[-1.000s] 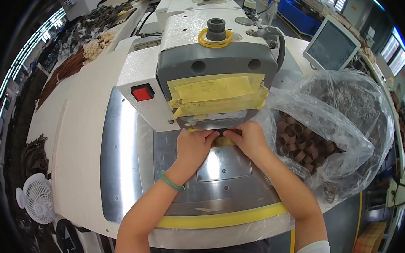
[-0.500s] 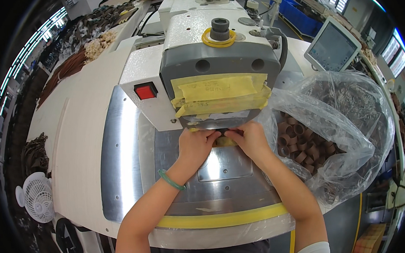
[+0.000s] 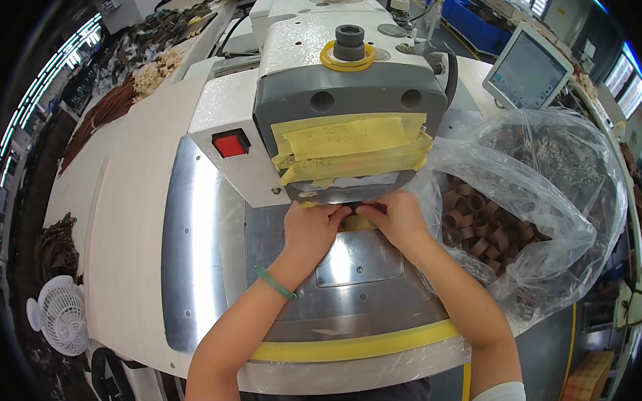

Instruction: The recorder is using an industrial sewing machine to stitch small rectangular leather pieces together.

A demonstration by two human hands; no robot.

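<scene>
Under the grey front of a white sewing machine head [image 3: 348, 94], my left hand [image 3: 307, 234] and my right hand [image 3: 401, 225] meet with thumbs almost touching. Both are closed in a pinch on a small dark piece [image 3: 352, 207], mostly hidden by my fingers and the machine. A yellowish patch [image 3: 357, 222] shows on the bed just below my thumbs. Both wrists hover over the shiny metal plate [image 3: 283, 315], in which a square cover [image 3: 358, 260] is set. To the right of my right hand, brown fabric rings [image 3: 482, 225] fill a clear plastic bag [image 3: 571, 260].
A red switch [image 3: 230, 143] sits on the machine's left side box. A tilted touchscreen [image 3: 529, 67] stands at the back right. At the left edge are a white fan [image 3: 62, 316] and a dark cloth bundle [image 3: 56, 247]. Yellow tape [image 3: 354, 346] lines the table's front.
My hands stay pinched in the same spot under the machine head. The whole view has shifted very slightly; nothing else visibly moves.
</scene>
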